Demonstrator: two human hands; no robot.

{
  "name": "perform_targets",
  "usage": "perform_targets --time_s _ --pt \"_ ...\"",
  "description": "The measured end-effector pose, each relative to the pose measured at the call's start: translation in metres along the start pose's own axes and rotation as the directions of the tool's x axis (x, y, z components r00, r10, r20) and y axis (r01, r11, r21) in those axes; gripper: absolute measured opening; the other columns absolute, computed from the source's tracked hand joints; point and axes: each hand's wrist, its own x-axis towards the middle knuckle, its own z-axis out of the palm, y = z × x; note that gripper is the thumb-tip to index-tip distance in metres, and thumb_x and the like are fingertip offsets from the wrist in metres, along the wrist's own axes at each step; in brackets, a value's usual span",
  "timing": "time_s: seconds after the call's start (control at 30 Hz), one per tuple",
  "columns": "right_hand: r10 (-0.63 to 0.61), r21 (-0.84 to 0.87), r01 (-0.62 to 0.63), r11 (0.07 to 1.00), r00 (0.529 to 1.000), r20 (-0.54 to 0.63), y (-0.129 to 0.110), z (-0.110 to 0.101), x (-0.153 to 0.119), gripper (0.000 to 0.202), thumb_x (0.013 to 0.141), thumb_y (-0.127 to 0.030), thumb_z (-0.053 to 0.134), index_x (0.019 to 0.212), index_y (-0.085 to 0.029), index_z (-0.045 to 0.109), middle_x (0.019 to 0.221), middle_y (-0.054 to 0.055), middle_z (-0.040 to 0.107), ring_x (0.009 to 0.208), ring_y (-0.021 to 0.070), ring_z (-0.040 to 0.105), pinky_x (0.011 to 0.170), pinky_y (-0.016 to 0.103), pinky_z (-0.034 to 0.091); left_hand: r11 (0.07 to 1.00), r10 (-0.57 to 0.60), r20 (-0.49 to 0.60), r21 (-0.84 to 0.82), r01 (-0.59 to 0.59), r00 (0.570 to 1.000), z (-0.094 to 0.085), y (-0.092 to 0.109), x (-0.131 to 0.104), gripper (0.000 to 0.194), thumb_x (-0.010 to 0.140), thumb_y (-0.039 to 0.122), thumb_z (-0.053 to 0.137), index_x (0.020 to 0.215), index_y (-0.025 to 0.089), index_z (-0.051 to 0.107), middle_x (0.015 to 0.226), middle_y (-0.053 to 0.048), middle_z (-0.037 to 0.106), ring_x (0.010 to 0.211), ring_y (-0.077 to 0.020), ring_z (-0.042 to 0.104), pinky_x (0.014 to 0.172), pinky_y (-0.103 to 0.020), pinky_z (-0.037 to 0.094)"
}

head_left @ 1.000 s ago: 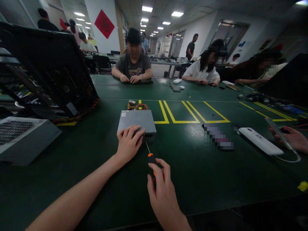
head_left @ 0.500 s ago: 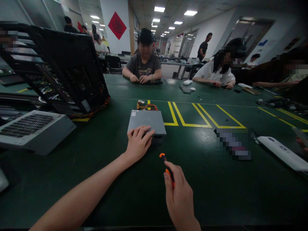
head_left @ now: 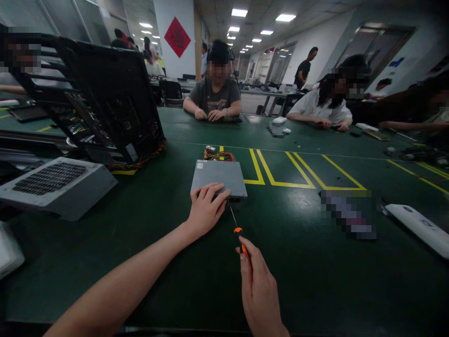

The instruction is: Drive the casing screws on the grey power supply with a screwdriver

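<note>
My left hand (head_left: 207,210) lies spread on the flat grey metal box (head_left: 220,177), mid-green-table (head_left: 308,271) — bracing it, I'd judge — while my right hand (head_left: 260,285) grips the slim, orange-and-black-handled metal screwdriver (head_left: 244,251), aimed at its near side.

Ceiling lights (head_left: 239,12) glow, and a white pillar (head_left: 182,66) bears a red diamond poster (head_left: 177,37).

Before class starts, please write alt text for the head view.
A person's left hand rests on a gray metal box on a green table while the right hand points an orange-and-black screwdriver toward its near side. Wires lie behind the box; a black computer case stands at left.
</note>
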Motion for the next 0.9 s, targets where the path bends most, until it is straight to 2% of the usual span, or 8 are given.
perform_targets --time_s 0.17,0.3,0.4,0.5,0.57,0.63,0.8,0.9 --pt "0.299 0.185 -0.313 0.932 0.949 0.097 0.001 0.001 0.001 0.040 0.078 -0.038 0.052 0.114 -0.022 0.043 0.110 0.009 0.056 0.099 0.0235 0.055 0.082 0.036 0.045 1.000 0.004 -0.007 -0.008 -0.004 1.000 0.001 0.000 0.000 0.027 0.083 0.024 0.047 0.109 0.027 0.053 0.119 -0.005 0.053 0.110 -0.0226 0.044 0.084 -0.040 0.026" --pt "0.405 0.358 -0.447 0.820 0.895 0.188 0.000 0.004 0.002 0.035 0.074 -0.041 0.056 0.103 -0.022 0.048 0.086 0.004 0.059 0.075 0.0200 0.059 0.069 0.035 0.046 1.000 0.001 -0.011 -0.002 -0.001 1.000 0.001 0.000 0.000 0.027 0.084 0.024 0.047 0.109 0.027 0.053 0.119 -0.005 0.053 0.111 -0.0220 0.044 0.084 -0.040 0.026" --pt "0.428 0.556 -0.541 0.631 0.841 0.332 -0.002 0.005 0.005 0.033 0.077 -0.045 0.052 0.098 -0.019 0.049 0.071 0.001 0.055 0.061 0.0159 0.054 0.055 0.030 0.044 1.000 0.006 -0.019 -0.003 -0.007 1.000 0.001 0.000 0.000 0.026 0.084 0.024 0.047 0.109 0.027 0.054 0.118 -0.005 0.054 0.110 -0.0218 0.044 0.084 -0.040 0.026" --pt "0.438 0.715 -0.635 0.293 0.754 0.490 -0.003 0.006 0.009 0.032 0.074 -0.041 0.057 0.096 -0.017 0.053 0.081 0.004 0.057 0.070 0.0159 0.054 0.053 0.026 0.042 1.000 0.002 -0.012 -0.008 -0.002 1.000 0.001 0.000 0.000 0.027 0.084 0.024 0.047 0.110 0.027 0.053 0.119 -0.005 0.053 0.110 -0.0220 0.044 0.084 -0.040 0.026" --pt "0.453 0.746 -0.660 0.091 0.694 0.559 -0.004 0.008 0.012 0.033 0.073 -0.037 0.060 0.097 -0.015 0.055 0.083 0.006 0.058 0.071 0.0149 0.054 0.049 0.022 0.040 1.000 0.000 -0.004 -0.010 0.000 1.000 0.001 0.000 0.000 0.027 0.084 0.024 0.046 0.110 0.027 0.053 0.119 -0.005 0.053 0.111 -0.0221 0.044 0.084 -0.040 0.025" --pt "0.468 0.757 -0.654 -0.009 0.666 0.581 -0.005 0.011 0.014 0.032 0.072 -0.035 0.062 0.095 -0.014 0.056 0.077 0.005 0.058 0.064 0.0113 0.051 0.044 0.018 0.035 1.000 0.003 -0.003 -0.011 -0.003 1.000 0.001 0.000 0.000 0.027 0.084 0.024 0.046 0.110 0.027 0.053 0.119 -0.005 0.053 0.111 -0.0219 0.044 0.085 -0.040 0.025" --pt "0.419 0.783 -0.611 -0.114 0.685 0.596 -0.005 0.016 0.015 0.018 0.068 -0.023 0.068 0.080 -0.015 0.058 0.070 0.002 0.058 0.052 0.0045 0.043 0.039 0.013 0.027 1.000 0.010 -0.017 -0.005 -0.010 1.000 0.001 0.000 0.001 0.027 0.084 0.023 0.047 0.110 0.027 0.053 0.119 -0.005 0.053 0.110 -0.0214 0.044 0.085 -0.040 0.025" --pt "0.464 0.763 -0.625 -0.163 0.635 0.618 -0.003 0.016 0.015 0.017 0.073 -0.028 0.063 0.083 -0.014 0.060 0.072 0.004 0.059 0.056 0.0068 0.048 0.039 0.013 0.030 1.000 0.014 -0.019 0.000 -0.014 1.000 0.001 0.000 0.001 0.027 0.084 0.024 0.047 0.110 0.027 0.054 0.118 -0.005 0.054 0.110 -0.0216 0.044 0.084 -0.040 0.025"
